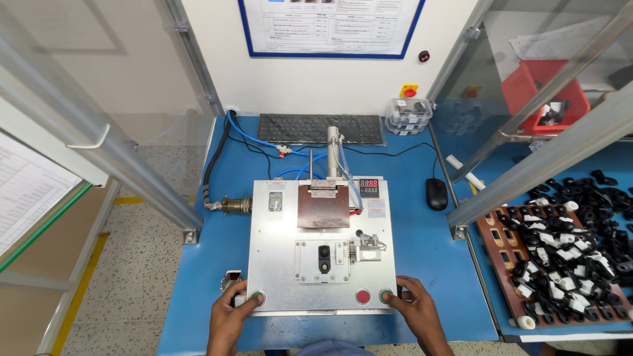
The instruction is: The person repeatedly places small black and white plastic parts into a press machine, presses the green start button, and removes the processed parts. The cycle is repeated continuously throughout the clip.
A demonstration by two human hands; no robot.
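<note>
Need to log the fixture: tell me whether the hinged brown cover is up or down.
Up. The hinged brown cover stands raised behind the nest, leaving the small black part exposed in its recess on the metal fixture plate.

Far wall, centre: rectangular white notice sheet (331,25), blue border. Right of it on the wall, small yellow label (409,90) behind a red knob. On the metal fixture: small black display (368,187) with red digits, far right corner; white label (376,209) with red print just nearer. Far left edge: white printed sheet (26,191), angled.
</note>
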